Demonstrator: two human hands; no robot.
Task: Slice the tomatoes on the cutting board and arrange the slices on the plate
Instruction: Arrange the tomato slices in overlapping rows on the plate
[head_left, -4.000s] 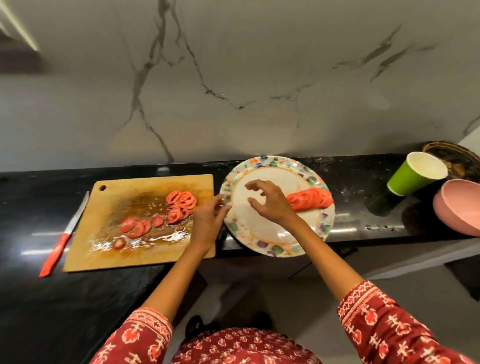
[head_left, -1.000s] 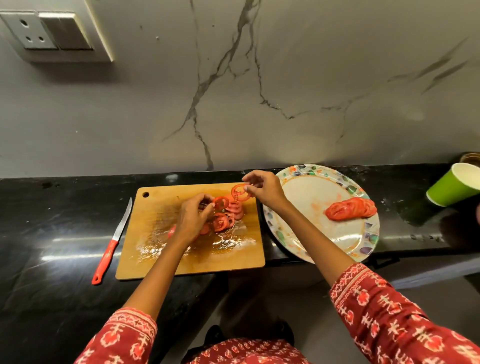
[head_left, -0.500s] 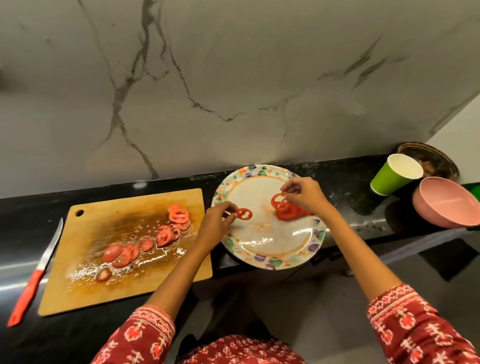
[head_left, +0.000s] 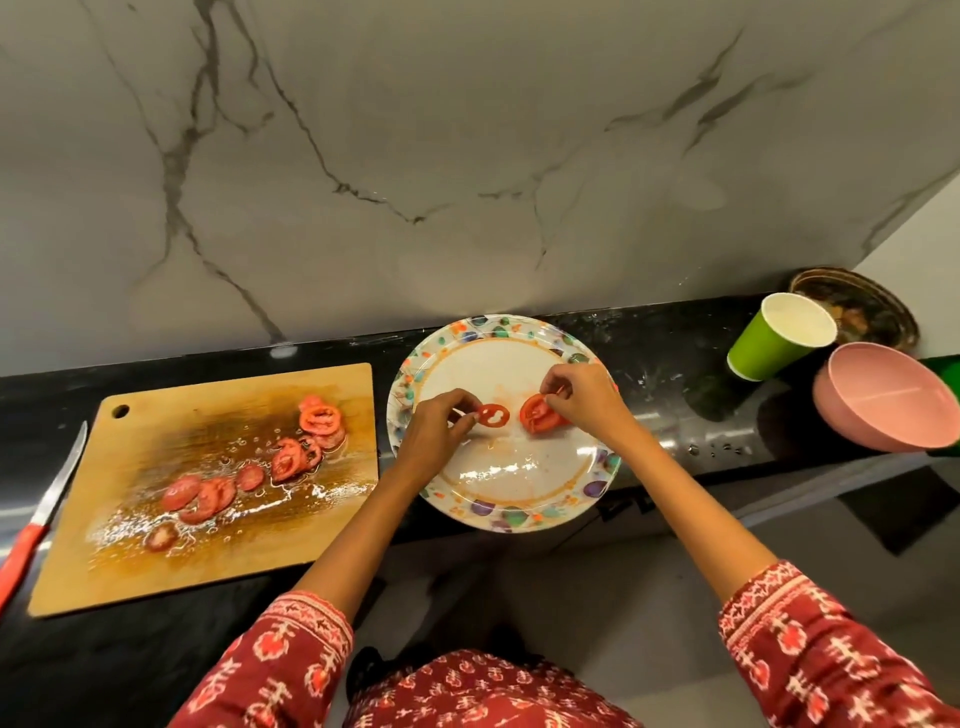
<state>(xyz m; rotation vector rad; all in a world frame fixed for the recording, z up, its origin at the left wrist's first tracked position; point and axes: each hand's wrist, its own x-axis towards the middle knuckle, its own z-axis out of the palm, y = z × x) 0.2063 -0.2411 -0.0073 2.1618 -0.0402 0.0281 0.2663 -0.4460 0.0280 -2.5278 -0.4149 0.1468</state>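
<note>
- My left hand (head_left: 434, 431) sits over the left part of the plate (head_left: 519, 483), fingers curled, pinching a ring-shaped tomato slice (head_left: 492, 415) by its edge.
- My right hand (head_left: 582, 397) is over the plate's middle, fingertips pinched together on the top of a small pile of slices (head_left: 537, 414) resting on the plate.
- The two lots of tomato sit just beside each other, not touching.
- More cut slices (head_left: 291, 457) lie scattered across the wet cutting board (head_left: 156, 545), left of the plate on the dark tabletop (head_left: 665, 374).
- A red-handled knife (head_left: 39, 514) lies left of the board.
- A green cup (head_left: 779, 335) and a pink bowl (head_left: 883, 400) stand at the far right.
</note>
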